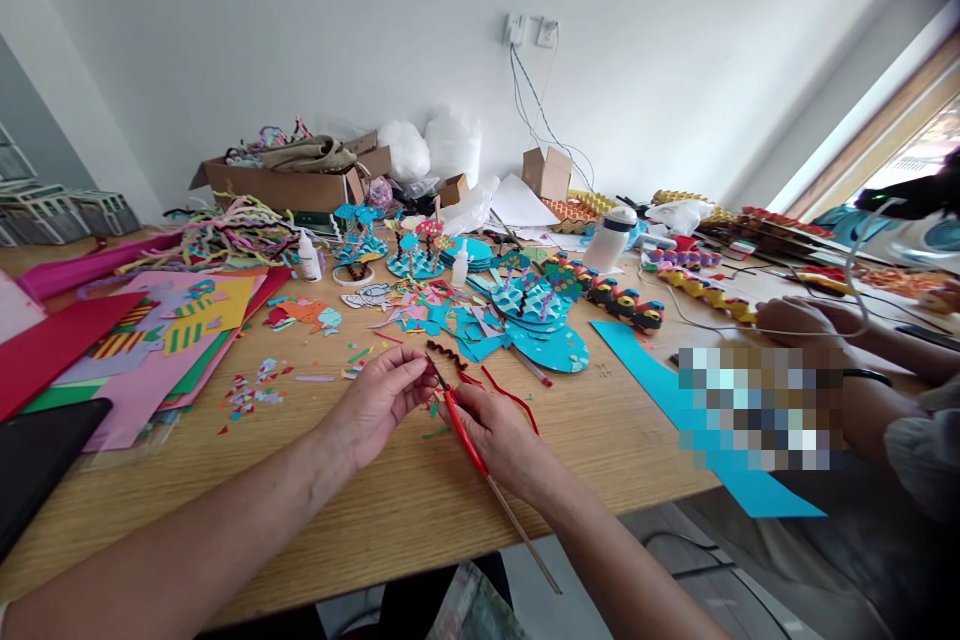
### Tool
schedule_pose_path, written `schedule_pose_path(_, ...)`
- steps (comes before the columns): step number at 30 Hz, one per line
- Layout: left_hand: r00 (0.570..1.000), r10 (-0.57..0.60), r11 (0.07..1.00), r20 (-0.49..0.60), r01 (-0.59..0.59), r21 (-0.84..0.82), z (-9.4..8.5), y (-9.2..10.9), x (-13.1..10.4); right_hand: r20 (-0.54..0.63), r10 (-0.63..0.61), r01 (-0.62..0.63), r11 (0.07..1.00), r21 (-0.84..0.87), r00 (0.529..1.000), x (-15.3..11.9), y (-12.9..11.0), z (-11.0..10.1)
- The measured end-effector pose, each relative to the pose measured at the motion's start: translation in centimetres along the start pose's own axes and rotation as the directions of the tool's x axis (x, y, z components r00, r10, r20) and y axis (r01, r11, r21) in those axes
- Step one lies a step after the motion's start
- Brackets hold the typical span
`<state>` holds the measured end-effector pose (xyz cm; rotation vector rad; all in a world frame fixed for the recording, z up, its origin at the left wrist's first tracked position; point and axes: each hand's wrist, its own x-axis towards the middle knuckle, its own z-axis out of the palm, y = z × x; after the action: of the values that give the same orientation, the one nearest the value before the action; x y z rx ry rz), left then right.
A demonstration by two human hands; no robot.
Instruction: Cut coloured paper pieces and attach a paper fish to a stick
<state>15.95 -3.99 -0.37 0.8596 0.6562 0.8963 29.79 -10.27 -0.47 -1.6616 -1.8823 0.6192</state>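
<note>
My left hand (394, 395) is closed, thumb and fingertips pinched at one end of a crimped dark brown pipe cleaner (448, 353). In my right hand (501, 435) is a pair of red-handled scissors (466, 435), its blades touching or very near my left fingertips. A thin brown stick (525, 537) runs out below the right hand, past the table edge; its upper end is hidden. Beyond the right hand lies a bent red pipe cleaner (514, 398). Small paper scraps (255, 390) are scattered to the left.
Coloured paper sheets (135, 410) and a dark tablet-like slab (49, 465) lie left. Glue bottles (308, 258), blue paper discs (551, 345) and small paper trees (416, 245) stand farther back. A blue strip (660, 390) and another person's arm (862, 360) are at right.
</note>
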Motion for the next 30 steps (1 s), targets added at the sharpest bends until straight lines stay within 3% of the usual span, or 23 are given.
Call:
schedule_pose_path(19, 1.0, -0.024, 0.997, -0.013, 0.025, 0.068, -1.3, 0.2, 0.4, -0.002, -0.012, 0.012, 1.0, 0.006, 1.0, -0.1, 0.7, 0.1)
schedule_pose_path(25, 0.999, -0.034, 0.972, -0.033, 0.04, 0.234, -1.3, 0.5, 0.4, 0.031, 0.049, -0.055, 0.963, 0.262, 0.998, 0.8, 0.7, -0.2)
schedule_pose_path(30, 1.0, -0.017, 0.918, -0.024, 0.025, 0.395, -1.2, 0.8, 0.4, -0.042, 0.061, -0.04, 0.917, 0.397, 0.997, 3.1, 0.6, 0.0)
